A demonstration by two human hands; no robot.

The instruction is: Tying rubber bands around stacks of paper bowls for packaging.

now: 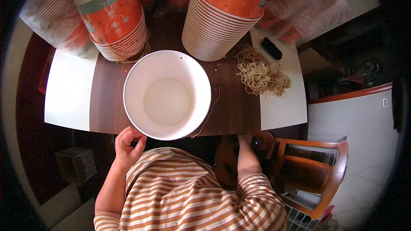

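A white-lined paper bucket point(167, 102) stands at the table's near edge, its mouth facing me. Small holes show near its rim, at the far and near sides. My left hand point(128, 146) is closed, thumb and curled fingers against the outside of the near-left rim; whatever they pinch is hidden. A thin piece of twine point(210, 112) lies along the bucket's right side. Further right, my right hand point(245, 138) reaches down at the table's front edge, its fingers lost in shadow. Near it is a dark object with a small blue light point(256, 143).
Nested orange-and-green paper buckets stand in a left stack point(112, 15) and a right stack point(220, 21). Plastic-wrapped stacks point(58, 13) fill the back. A loose twine heap point(261, 72) lies at right beside a black oblong object point(272, 48). A wooden chair point(334, 175) stands right of me.
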